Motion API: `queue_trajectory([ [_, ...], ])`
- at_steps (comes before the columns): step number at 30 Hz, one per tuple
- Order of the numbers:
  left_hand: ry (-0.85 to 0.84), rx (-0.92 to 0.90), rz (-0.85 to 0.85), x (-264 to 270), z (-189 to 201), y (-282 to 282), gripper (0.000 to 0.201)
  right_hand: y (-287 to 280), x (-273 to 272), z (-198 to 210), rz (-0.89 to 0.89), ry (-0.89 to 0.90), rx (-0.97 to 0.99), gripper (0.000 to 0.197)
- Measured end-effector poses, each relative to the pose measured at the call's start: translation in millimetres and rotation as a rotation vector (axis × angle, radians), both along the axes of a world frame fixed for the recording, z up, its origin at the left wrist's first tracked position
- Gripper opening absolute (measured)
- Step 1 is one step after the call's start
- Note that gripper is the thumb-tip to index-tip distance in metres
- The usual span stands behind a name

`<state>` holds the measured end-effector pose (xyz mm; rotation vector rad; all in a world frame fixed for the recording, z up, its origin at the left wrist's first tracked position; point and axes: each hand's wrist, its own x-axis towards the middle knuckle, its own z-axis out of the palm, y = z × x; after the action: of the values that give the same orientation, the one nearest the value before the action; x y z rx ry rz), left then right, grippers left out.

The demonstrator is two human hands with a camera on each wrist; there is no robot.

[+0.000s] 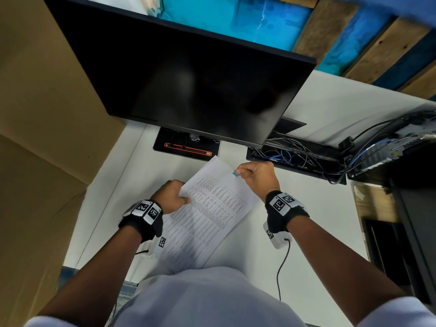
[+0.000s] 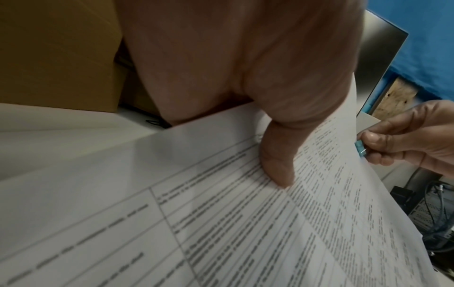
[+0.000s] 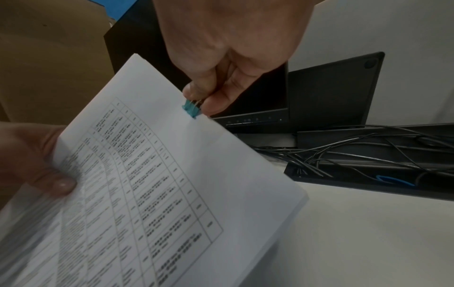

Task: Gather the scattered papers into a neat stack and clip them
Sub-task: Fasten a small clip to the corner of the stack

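Note:
A stack of printed papers with tables is held tilted above the white desk. My left hand grips its left edge, thumb on the top sheet. My right hand pinches the wire handles of a small teal binder clip at the stack's far right edge. In the right wrist view the clip sits on the paper edge, between thumb and forefinger. The left wrist view shows the clip at the sheet's edge. How far its jaws bite the sheets is hidden.
A dark monitor stands close behind the papers on its black base. A black cable tray full of wires lies at the right, beside a computer case. A large cardboard box fills the left side.

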<state>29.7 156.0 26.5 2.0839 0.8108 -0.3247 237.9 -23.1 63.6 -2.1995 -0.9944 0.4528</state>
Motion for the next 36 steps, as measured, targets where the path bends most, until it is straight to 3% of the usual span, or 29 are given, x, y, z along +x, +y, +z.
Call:
queue_trajectory([
  [6, -0.005, -0.009, 0.013, -4, -2, 1, 0.029, 1, 5, -5, 0.054, 0.105, 0.025, 0.009],
  [8, -0.004, -0.026, 0.024, -6, -2, 1, 0.031, 0, 7, -10, 0.057, 0.212, 0.041, 0.007],
  [12, -0.031, -0.074, 0.068, -8, -3, 3, 0.030, -5, 9, -15, -0.103, 0.490, 0.183, 0.018],
  [18, -0.035, -0.078, 0.087, -8, -4, 4, 0.030, -1, -1, -15, -0.076, 0.472, 0.257, 0.012],
  [28, -0.028, -0.042, 0.070, -10, -6, 2, 0.032, 2, -2, -12, -0.179, 0.777, 0.203, 0.016],
  [36, -0.028, -0.032, 0.053, -13, -8, 2, 0.033, 4, -3, -13, -0.081, 0.725, 0.154, 0.024],
])
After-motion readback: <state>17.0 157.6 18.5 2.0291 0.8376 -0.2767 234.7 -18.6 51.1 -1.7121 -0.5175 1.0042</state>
